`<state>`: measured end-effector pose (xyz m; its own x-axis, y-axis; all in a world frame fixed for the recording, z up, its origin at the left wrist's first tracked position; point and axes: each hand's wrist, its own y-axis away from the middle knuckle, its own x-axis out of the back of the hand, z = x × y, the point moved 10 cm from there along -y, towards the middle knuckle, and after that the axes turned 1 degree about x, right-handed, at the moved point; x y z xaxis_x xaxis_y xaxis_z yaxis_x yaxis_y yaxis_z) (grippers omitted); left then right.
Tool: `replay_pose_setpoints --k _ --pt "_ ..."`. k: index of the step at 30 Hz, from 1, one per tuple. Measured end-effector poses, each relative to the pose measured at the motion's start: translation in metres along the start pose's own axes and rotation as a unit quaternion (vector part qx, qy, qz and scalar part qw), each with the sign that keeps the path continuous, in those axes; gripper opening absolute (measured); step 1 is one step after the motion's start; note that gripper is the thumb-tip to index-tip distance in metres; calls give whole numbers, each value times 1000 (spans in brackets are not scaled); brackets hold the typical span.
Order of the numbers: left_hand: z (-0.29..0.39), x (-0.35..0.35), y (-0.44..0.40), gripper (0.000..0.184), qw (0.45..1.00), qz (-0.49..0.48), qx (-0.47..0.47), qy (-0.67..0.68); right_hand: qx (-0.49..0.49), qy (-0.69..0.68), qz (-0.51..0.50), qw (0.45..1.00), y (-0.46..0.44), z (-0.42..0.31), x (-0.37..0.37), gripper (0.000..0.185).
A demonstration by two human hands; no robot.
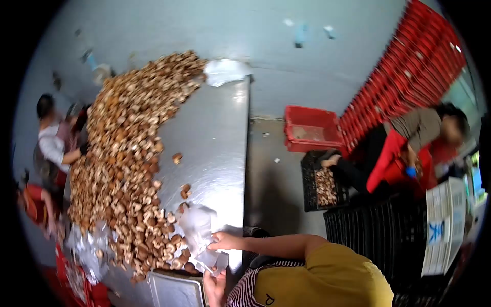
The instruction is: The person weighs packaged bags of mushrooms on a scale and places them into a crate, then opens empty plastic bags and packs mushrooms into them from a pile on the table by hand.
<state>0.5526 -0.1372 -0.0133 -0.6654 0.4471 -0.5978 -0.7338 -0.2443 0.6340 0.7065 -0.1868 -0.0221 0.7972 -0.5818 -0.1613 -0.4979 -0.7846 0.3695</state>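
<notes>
Workers: two people (51,146) (38,204) at the far left, one with a dark-gloved hand at the heap.
Plastic: a crumpled clear sheet (92,248) at the heap's lower left edge.
Mushrooms: a long heap of brown mushrooms (125,153), a few lying loose to its right.
Bag: a translucent bag (197,225) at the heap's near right edge, over the table.
Left hand: the left hand (215,285), fingers closed on the bag's lower end.
Table: a bare metal table (215,138) beside the heap.
Right hand: the right hand (227,241), pinching the bag's side.
Shirt: a yellow shirt (327,276) with a small black mark, not surely readable.
Floor: a red tub (309,147); a black crate (308,189) holding mushroom pieces.
Stacks: black crates (368,240); tall red crates (404,66).
Seated: a person (417,125) bending beside the stacks.
Writing: white crates (434,258) bear a blue "天" (434,232).
</notes>
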Motion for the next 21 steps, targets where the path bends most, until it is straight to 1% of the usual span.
replay_pose_setpoints --k 1,2,4,5,6,7,8,10,11,12,13,14,15,16,18,19,20,21 --pt "-9 12 -5 21 997 27 47 53 18 22 24 999 5 -4 5 52" --pt "-26 44 -21 23 995 39 79 38 35 44 45 997 9 -6 9 51" --pt "-22 40 -10 44 989 27 101 102 54 54 71 995 17 0 17 50" --pt "-15 34 4 44 990 23 109 92 49 83 83 992 20 5 19 49" --pt "18 -1 27 49 984 -37 5 -174 43 112 92 989 23 10 20 49" --pt "38 -38 43 55 895 -98 -102 -424 29 142 92 985 24 17 21 52" --pt "31 -17 35 58 991 -6 2 -133 30 138 102 985 29 16 22 52" --pt "49 -19 38 64 971 80 -33 -224 -4 168 152 974 44 14 29 54" --pt "65 -39 42 74 946 58 -116 -296 -6 159 159 974 42 19 28 52" --pt "68 -39 38 74 946 56 -116 -297 -5 159 160 974 46 16 28 52" --pt "82 -53 33 77 893 4 -172 -415 -9 156 148 977 49 12 25 53" --pt "86 -70 34 81 820 -48 -224 -524 -13 154 136 979 53 8 22 54" --pt "88 -82 39 80 799 -36 -249 -547 -34 151 81 985 51 6 18 51" --pt "90 -94 44 80 776 -25 -274 -568 -33 151 82 985 49 8 17 51" --pt "84 -86 41 77 663 -13 -399 -634 5 157 136 978 48 8 22 43" --pt "78 -78 28 103 658 -33 -336 -672 6 157 136 978 46 11 21 43" --pt "77 -74 26 103 658 -32 -337 -673 20 148 141 979 45 12 20 43" --pt "77 -81 29 97 617 -20 -354 -703 33 138 146 979 45 12 21 43"
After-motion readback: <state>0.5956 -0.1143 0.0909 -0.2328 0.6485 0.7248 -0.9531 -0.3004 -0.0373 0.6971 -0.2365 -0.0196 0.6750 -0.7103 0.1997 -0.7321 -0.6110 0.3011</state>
